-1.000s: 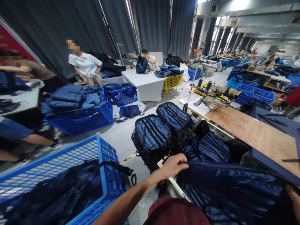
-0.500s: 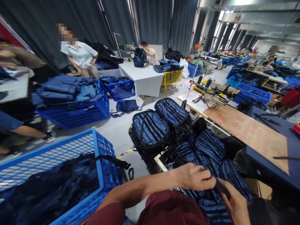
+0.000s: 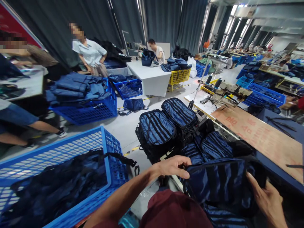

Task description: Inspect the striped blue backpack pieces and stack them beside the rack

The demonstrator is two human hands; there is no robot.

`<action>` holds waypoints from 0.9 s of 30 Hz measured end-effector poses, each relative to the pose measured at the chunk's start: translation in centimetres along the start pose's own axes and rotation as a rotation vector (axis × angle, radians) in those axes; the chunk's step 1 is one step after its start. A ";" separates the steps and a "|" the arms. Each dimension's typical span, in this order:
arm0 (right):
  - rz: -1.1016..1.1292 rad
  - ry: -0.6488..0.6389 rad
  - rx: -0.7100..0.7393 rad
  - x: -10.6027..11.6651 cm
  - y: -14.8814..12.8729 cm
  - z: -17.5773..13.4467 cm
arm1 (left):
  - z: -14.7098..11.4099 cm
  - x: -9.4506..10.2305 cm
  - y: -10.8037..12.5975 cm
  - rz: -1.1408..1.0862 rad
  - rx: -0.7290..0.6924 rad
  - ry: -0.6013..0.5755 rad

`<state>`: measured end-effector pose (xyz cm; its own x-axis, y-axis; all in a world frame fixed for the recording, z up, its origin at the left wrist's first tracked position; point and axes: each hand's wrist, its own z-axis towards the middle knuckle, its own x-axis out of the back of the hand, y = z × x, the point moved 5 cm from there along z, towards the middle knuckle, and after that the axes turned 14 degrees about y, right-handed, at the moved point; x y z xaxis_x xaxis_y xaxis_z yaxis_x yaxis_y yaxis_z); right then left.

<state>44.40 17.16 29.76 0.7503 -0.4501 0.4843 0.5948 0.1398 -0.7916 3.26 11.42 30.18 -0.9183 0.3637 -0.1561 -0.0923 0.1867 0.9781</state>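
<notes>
A dark blue backpack [image 3: 217, 180] with black trim is held raised between my two hands, low in the head view. My left hand [image 3: 177, 166] grips its upper left edge, thumb towards me and fingers curled over it. My right hand [image 3: 267, 193] is closed on its right side; part of those fingers is hidden behind the fabric. Beneath and behind it lie several more blue backpacks [image 3: 217, 144] with black straps. Two others, a nearer backpack [image 3: 158, 126] and a farther backpack [image 3: 180, 111], rest just beyond the pile.
A blue crate [image 3: 108, 158] of dark fabric stands to my left, a strap hanging over its rim. On the right is a table with a brown board [image 3: 258, 126] and a sewing machine [image 3: 234, 87]. Co-workers are at white tables [image 3: 152, 74] farther back.
My hands were close together around a dark edge or strap; now they are spread apart, with a backpack lifted between them. The view has turned slightly left.
</notes>
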 end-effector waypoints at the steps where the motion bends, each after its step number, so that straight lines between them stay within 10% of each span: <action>1: 0.004 -0.043 -0.017 -1.0 -0.5 0.4 | -0.4 0.1 0.2 -0.040 -0.006 0.033; 6: -0.048 -0.166 0.043 -5.6 -3.9 2.3 | -2.5 2.8 1.2 -0.069 -0.057 0.238; 15: 0.072 -0.421 0.237 -19.1 -17.3 2.3 | -4.2 19.1 3.4 0.679 -0.265 1.465; 18: 0.119 -0.379 0.203 -23.3 -20.4 4.4 | -4.8 22.1 1.9 0.400 -0.236 1.400; 23: 0.151 -0.429 0.198 -32.4 -22.6 8.1 | -5.0 20.4 -6.6 -0.084 0.005 0.930; 27: 0.129 -0.561 0.331 -43.3 -25.0 9.2 | -5.9 23.8 -11.4 0.044 0.064 1.215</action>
<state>-0.34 41.29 32.03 0.8046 0.1035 0.5847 0.4801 0.4660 -0.7432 -19.77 12.57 16.14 -0.6856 -0.7142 0.1411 -0.0644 0.2525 0.9654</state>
